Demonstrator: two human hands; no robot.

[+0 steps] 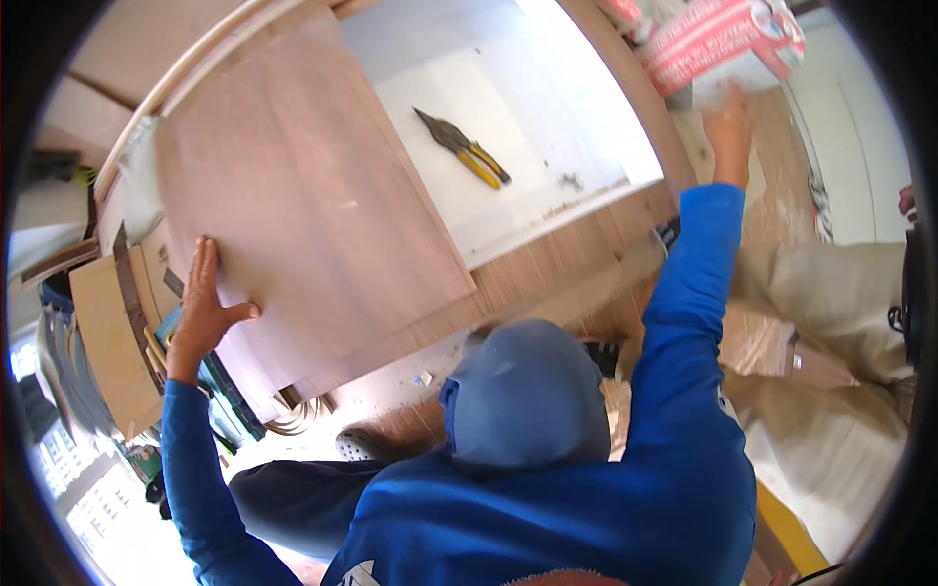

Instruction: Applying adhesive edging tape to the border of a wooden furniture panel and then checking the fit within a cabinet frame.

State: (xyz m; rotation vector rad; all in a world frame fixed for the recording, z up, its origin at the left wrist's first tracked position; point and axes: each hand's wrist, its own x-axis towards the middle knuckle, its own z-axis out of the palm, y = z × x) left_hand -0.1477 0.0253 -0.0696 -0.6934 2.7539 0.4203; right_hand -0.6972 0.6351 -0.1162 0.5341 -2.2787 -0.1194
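My left hand (202, 317) rests on the left edge of a wide wood-grain panel (313, 195), fingers stretched out and thumb apart. The panel covers part of a shallow white-lined box or cabinet (528, 230) with a wood-grain rim. On the white surface lie yellow-handled cutting snips (463, 149), right of the panel. My right hand (728, 137) reaches to the far right, at the lower edge of a red and white package (718, 49). Its fingers are blurred, so whether they grip the package is unclear.
Small debris (570, 182) dots the white surface. Boards (103, 342) lean at the left. A person in beige trousers (831, 303) is close on the right. A rounded grey-blue shape (528, 400), perhaps my knee, rises before my chest.
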